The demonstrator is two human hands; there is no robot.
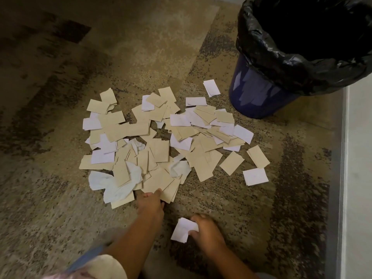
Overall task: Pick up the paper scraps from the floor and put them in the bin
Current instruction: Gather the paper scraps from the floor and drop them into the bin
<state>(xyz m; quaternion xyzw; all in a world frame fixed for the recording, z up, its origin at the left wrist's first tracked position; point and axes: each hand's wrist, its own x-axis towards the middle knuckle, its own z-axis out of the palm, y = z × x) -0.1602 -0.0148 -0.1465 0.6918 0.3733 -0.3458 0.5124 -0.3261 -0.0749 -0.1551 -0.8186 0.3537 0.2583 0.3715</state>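
- Down on the carpet (60, 198), near the bottom of the view, the person's left hand (151, 204) reaches into the near edge of the pile of paper scraps (161, 141); its fingertips touch the tan pieces there, but whether they pinch anything I cannot tell, as the fingers are partly tucked under the sheets.
- The right hand (207, 230) sits closer in, thumb and fingers pinching a white scrap (184, 230) that is apart from the heap.
- The scraps, tan and white with a few crumpled ones among them, lie spread over the middle of the floor; the bin (259, 93), blue with a black liner (302, 63) folded over its rim, stands at the upper right, just beyond the nearest loose pieces.
- Risk, as I judge it: the pieces are thin, flat and overlapping, so a grab at the edge may lift only one or two and slide the rest farther out.
- A loose handful could shed pieces on the way to the bin, since light paper flutters easily.
- Outlying pieces by the bin's base and at the right edge could be overlooked.
- The liner bunches over the rim, so a scrap dropped at the edge might catch on a fold instead of falling inside.
- Writing: none readable; the white scraps show only faint marks, and I see no brand or label on the bin.
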